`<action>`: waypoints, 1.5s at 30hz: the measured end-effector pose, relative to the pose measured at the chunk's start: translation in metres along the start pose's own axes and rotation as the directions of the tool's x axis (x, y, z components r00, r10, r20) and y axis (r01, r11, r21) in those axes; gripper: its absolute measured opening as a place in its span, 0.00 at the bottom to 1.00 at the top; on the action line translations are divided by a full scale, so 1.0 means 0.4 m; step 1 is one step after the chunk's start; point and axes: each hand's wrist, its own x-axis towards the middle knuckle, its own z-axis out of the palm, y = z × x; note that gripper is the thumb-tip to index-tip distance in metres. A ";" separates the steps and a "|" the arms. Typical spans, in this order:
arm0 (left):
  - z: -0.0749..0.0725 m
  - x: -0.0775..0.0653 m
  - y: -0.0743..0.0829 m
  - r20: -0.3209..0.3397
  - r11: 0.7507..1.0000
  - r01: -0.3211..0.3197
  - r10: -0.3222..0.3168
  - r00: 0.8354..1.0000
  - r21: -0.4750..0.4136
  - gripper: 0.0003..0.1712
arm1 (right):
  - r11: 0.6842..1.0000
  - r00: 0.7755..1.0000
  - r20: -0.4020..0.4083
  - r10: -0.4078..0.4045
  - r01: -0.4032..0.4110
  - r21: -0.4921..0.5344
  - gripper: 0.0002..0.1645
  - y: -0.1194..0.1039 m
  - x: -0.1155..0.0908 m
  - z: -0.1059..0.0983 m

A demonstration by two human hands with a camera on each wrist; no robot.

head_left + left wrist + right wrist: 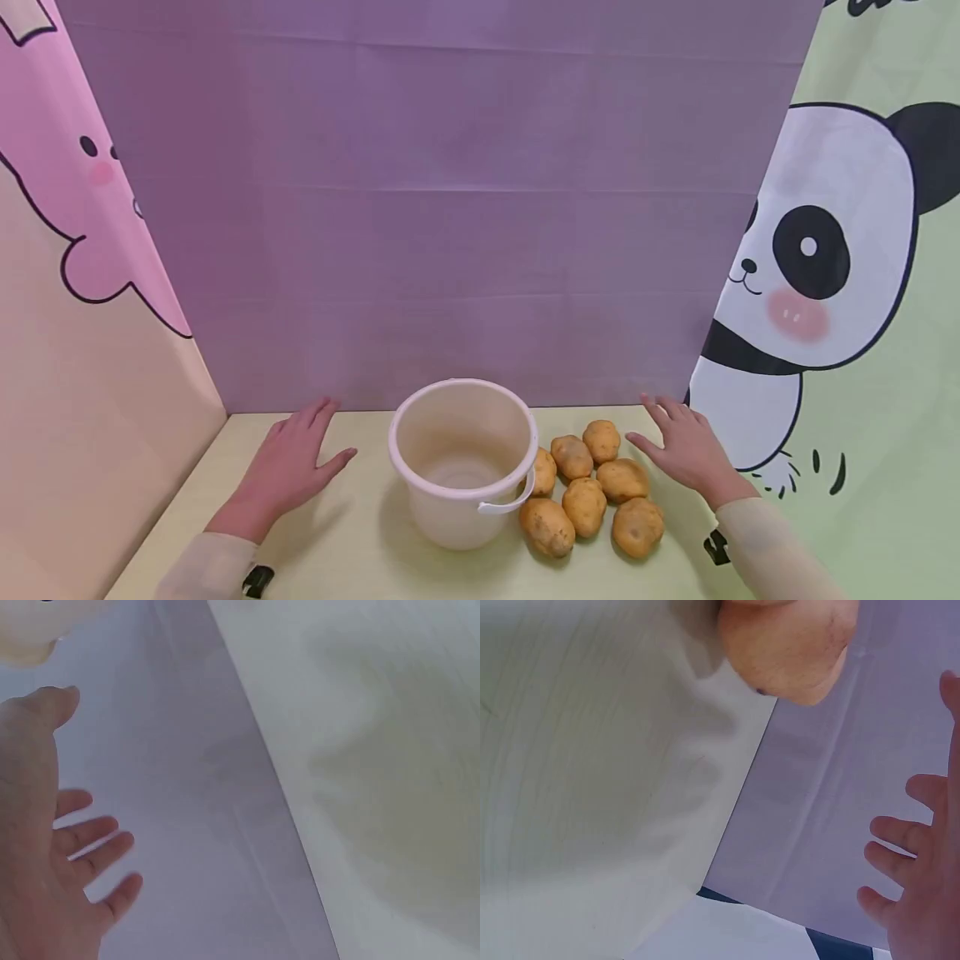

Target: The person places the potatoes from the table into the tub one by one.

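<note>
A pale pink bucket (438, 517) with a white handle (510, 505) stands upright on the table, and its inside shows bare. Several potatoes (584, 505) lie in a loose group just right of it, some partly behind the handle. Left of the bucket, my left hand (292, 462) hovers over the table with straight fingers and thumb spread, holding nothing. On the other side, my right hand (692, 446) is held out beside the potatoes, fingers extended and nothing in them. In the right wrist view a potato (787, 649) appears at the top, apart from the fingers.
The light wooden table (337, 550) meets a purple backdrop (450, 208) behind the bucket. A side panel with a panda drawing (847, 250) rises at the right, and a panel with a pink cartoon figure (97, 225) stands at the left.
</note>
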 end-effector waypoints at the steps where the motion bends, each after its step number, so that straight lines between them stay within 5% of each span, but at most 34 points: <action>1: -0.003 0.003 0.003 -0.022 1.000 -0.016 0.015 1.000 -0.017 0.44 | 1.000 1.000 -0.003 -0.001 0.001 0.009 0.50 -0.004 0.001 -0.001; 6: -0.023 0.020 0.036 -0.076 0.988 -0.047 0.036 0.996 -0.148 0.37 | 0.999 1.000 -0.017 -0.004 0.005 0.045 0.47 -0.017 0.002 -0.012; 13: -0.054 0.043 0.095 -0.013 0.948 0.013 -0.018 1.000 -0.318 0.38 | 0.997 0.999 -0.035 -0.008 0.011 0.076 0.44 -0.021 -0.002 -0.021; 25: -0.087 0.076 0.174 0.107 0.860 0.044 0.012 0.994 -0.509 0.50 | 0.997 0.999 -0.030 -0.021 0.024 0.073 0.38 -0.026 -0.001 -0.025; 39: -0.055 0.118 0.231 0.185 0.846 -0.009 0.127 0.975 -0.533 0.68 | 0.999 1.000 -0.020 -0.013 0.013 0.050 0.36 -0.038 -0.009 -0.031; 45: -0.036 0.120 0.244 0.183 0.864 -0.040 0.151 0.971 -0.502 0.71 | 0.998 1.000 -0.010 -0.010 0.011 0.055 0.37 -0.031 -0.016 -0.025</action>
